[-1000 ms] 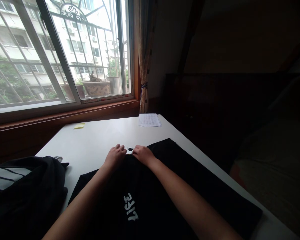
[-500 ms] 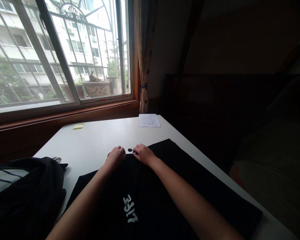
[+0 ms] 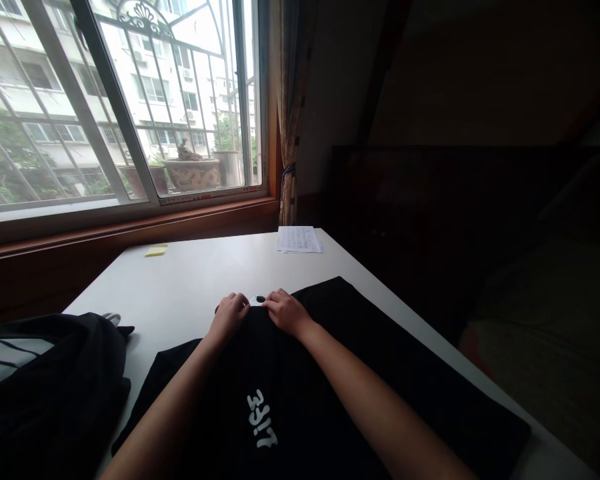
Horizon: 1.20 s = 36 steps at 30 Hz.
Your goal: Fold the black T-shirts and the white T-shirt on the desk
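L hand (image 3: 231,311) & R hand (image 3: 286,311): fingers appear pinched narrow on far edge of black cloth (image 3: 300,393), spread on white table (image 3: 205,267). Risk: uneven pull cd skew edge or crease lettering (image 3: 261,420); R forearm (image 3: 360,383), crossing cloth, may drag it. Dark bundle (image 3: 85,373) nr L side cd snag.

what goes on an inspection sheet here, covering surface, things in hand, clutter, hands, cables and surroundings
Surface: smooth white tabletop
Things in hand: black cloth with white lettering, spread over the tabletop
Clutter: yellow paper pad, white printed sheets, crumpled black-and-white cloth bundle
Hands: left hand and right hand, fingers closed at the black cloth's far edge
Cables: nothing seen
Surroundings: metal-framed glass window, patterned fabric curtain; right side too dark to read
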Tool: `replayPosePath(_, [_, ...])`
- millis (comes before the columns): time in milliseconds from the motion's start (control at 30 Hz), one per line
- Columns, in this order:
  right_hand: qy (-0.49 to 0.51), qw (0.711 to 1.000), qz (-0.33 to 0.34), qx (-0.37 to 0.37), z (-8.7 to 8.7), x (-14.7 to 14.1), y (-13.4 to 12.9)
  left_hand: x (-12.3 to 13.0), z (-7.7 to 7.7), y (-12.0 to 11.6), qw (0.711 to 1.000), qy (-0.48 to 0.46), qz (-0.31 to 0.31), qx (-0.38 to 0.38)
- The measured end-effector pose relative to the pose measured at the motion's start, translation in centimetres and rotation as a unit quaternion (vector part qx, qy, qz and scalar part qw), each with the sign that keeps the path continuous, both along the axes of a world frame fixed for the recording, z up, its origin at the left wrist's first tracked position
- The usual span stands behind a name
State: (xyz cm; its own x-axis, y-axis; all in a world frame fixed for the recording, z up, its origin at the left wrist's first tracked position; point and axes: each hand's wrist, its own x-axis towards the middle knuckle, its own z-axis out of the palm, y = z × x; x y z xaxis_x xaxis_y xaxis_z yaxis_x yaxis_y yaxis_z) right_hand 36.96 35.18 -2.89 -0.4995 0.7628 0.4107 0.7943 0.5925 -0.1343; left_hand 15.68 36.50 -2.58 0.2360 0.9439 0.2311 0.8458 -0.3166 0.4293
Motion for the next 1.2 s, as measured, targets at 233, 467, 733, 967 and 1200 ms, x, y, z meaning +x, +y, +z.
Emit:
replayPosePath(233, [0.035, 0.999, 0.015, 0.034, -0.2, 0.5, 0.1, -0.4, -0.2, 1.3, 0.998, 0.008, 0.036, -0.051])
replayPosePath(467, [0.004, 0.999, 0.026, 0.036, -0.1, 0.5, -0.3, -0.4, -0.5, 1.2, 0.996, 0.006, 0.057, -0.069])
replayPosePath(733, [-0.015, 0.999, 0.033, 0.041, 0.1, 0.4, -0.8, -0.1, -0.3, 0.7, 0.996, 0.005, 0.071, -0.056])
replayPosePath(967, [-0.021, 1.0, -0.006, 0.005, 0.4, 0.2, -0.9, 0.6, 1.0, -1.1, 0.997, 0.02, 0.071, -0.006])
replayPosePath(1200, [-0.013, 1.0, -0.01, -0.023, 0.3, 0.3, -0.6, 2.4, 1.7, -4.6, 0.994, 0.063, -0.056, 0.07])
